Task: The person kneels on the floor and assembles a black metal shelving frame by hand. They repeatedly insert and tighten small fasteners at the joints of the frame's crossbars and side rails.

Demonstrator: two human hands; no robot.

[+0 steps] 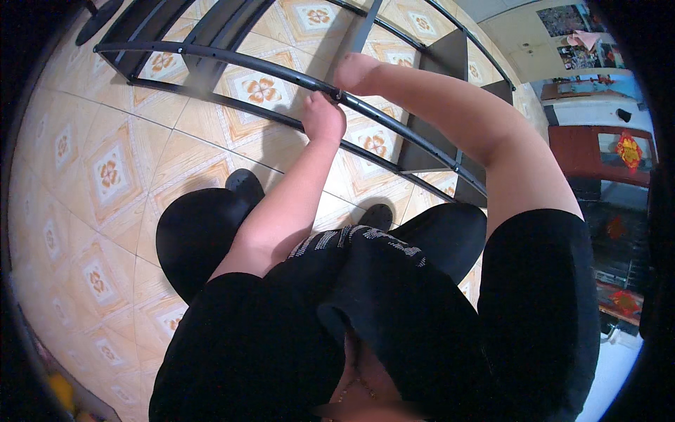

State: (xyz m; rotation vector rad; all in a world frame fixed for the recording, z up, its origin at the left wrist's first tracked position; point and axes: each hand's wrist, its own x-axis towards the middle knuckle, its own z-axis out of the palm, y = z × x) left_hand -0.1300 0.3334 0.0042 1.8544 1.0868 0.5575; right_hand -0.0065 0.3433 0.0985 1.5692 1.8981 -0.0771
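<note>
A black metal shelf rack with tube rails lies on its side on the floor in front of me. My left hand is closed at the near tube, its fingers curled against the rail's lower side. Just across that tube, my right hand is closed beside the edge of a dark shelf panel. Between the two hands, a small dark fitting shows on the rail. Whatever the fingertips pinch is too small or hidden to make out.
More dark shelf panels cross the rack to the left, and another panel stands to the right. Patterned floor tiles lie around it. My dark shoes are near the frame. A reddish-brown cabinet stands at the right.
</note>
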